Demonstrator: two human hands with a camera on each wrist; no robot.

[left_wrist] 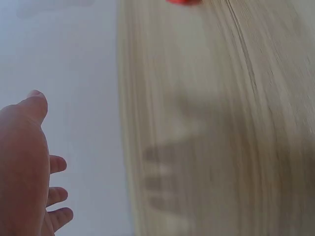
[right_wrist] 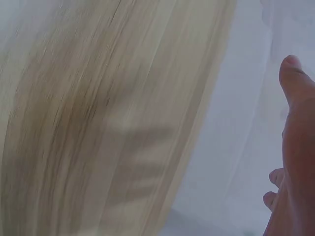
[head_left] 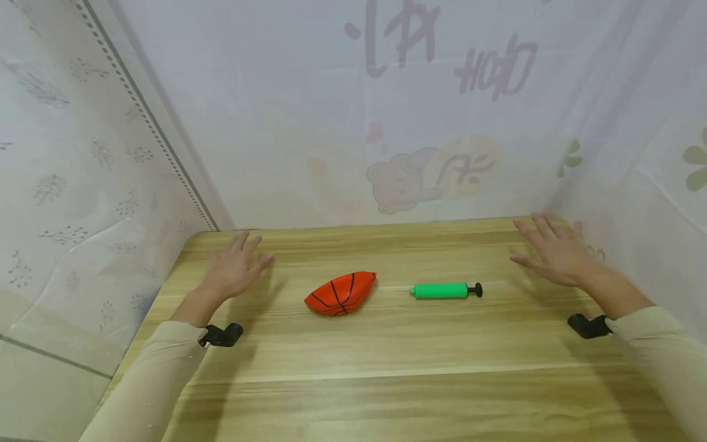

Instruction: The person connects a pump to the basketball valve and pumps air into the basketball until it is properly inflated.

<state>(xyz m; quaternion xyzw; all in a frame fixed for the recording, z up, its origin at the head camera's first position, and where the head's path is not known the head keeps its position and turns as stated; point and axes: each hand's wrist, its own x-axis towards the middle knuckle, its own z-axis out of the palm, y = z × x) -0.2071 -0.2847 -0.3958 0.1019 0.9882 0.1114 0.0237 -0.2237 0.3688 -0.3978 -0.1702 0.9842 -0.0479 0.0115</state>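
Lying slack between two raised hands: a limp basketball (head_left: pixel 340 294) beside a green pump (head_left: pixel 440 290)

Orange-red and crossed by black seam lines, the basketball rests near the middle of the table (head_left: pixel 386 356), collapsed into a boat shape. Its far edge runs nearly straight, its near side bulges, and both ends taper to points, the right one tipped away from the viewer. The skin looks smooth, with a faint sheen.

Just to its right lies the pump: a bright green barrel, a black plunger with a round knob at the right end, and a thin needle (head_left: pixel 402 291) pointing towards the basketball, apart from it.

The left hand (head_left: pixel 231 270), nearest the basketball, and the right hand (head_left: pixel 555 252), nearest the pump, hover well apart, fingers extended. Pale sleeves (head_left: pixel 146 377) cover the forearms, and a printed white curtain (head_left: pixel 287 92) hangs behind.
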